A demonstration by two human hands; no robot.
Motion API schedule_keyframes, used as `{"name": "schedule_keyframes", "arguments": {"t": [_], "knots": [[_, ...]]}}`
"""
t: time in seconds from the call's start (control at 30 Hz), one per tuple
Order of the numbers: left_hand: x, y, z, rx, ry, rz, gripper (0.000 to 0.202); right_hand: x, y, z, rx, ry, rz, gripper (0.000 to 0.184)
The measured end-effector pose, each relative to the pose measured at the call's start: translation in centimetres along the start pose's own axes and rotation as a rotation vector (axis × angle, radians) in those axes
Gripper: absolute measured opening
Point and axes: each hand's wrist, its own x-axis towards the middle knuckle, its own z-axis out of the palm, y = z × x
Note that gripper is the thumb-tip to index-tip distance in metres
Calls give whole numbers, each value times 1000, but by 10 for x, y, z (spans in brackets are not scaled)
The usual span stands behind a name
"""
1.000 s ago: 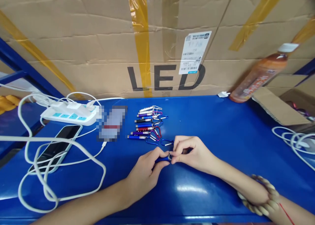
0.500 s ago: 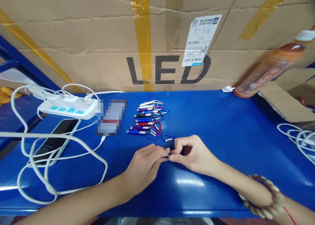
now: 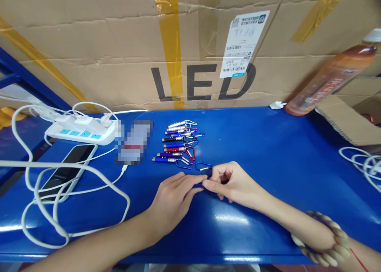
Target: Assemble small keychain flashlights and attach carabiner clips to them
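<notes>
My left hand [image 3: 175,198] and my right hand [image 3: 233,182] meet fingertip to fingertip low on the blue table [image 3: 268,145]. Both pinch a small blue flashlight [image 3: 199,184], which is almost wholly hidden under my left fingers. My right hand's fingers are curled, thumb and forefinger pressed at the flashlight's end. A loose blue carabiner [image 3: 203,166] lies just beyond the fingertips. Further back lies a neat row of several small keychain flashlights [image 3: 178,144] with carabiners, in silver, purple, black, blue and red.
A white power strip [image 3: 80,131], a phone [image 3: 68,171] and looping white cables [image 3: 74,200] fill the left. A blurred item [image 3: 133,141] lies beside the row. A big cardboard box marked LED [image 3: 190,46] walls the back. Right: a leaning bottle [image 3: 330,79], an open carton [image 3: 348,121], coiled cable [image 3: 363,165].
Both hands have shifted slightly away from me. The blue flashlight, plainly visible between the fingers a second ago, is now covered by my left fingers.
</notes>
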Motion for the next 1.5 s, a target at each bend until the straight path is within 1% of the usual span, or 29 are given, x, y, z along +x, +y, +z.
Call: {"name": "schedule_keyframes", "arguments": {"t": [0.07,0.13,0.2,0.27,0.3,0.4,0.47,0.63,0.73,0.83,0.93,1.03,1.13,1.27,1.4,1.5], "knots": [[1,2,-1,-27,-6,-4,13,0,1,-1,-22,-6,-39,42],[3,4,-3,-74,-21,-42,14,-1,2,-3,-75,13,-134,40],[4,6,-4,-119,-16,-113,15,-2,3,-5,-165,81,-269,35],[5,7,-4,-159,-2,-182,17,-2,3,-7,-272,166,-431,23],[5,7,-4,-177,3,-208,17,-3,4,-8,-323,193,-515,21],[4,7,-4,-223,-14,-246,21,-2,7,-13,-420,196,-720,22],[5,6,-4,-253,-37,-255,24,0,9,-14,-435,185,-773,16],[10,8,-7,-342,-96,-296,25,3,10,-16,-362,159,-755,10],[11,11,-8,-369,-129,-325,24,4,9,-16,-260,76,-701,5],[11,12,-8,-386,-167,-362,22,5,8,-17,-157,-22,-612,8],[11,12,-8,-388,-193,-406,20,6,7,-18,-140,-33,-593,8],[13,11,-9,-371,-213,-359,20,8,6,-20,-179,1,-616,8],[12,11,-10,-312,-227,-301,23,9,9,-20,-203,-2,-637,8],[7,10,-7,-224,-215,-256,23,9,14,-21,-270,19,-677,14],[3,11,-4,-197,-125,-157,21,8,17,-21,-290,1,-692,20],[3,12,-2,-190,-29,-63,20,4,16,-17,-253,17,-654,24]]}}
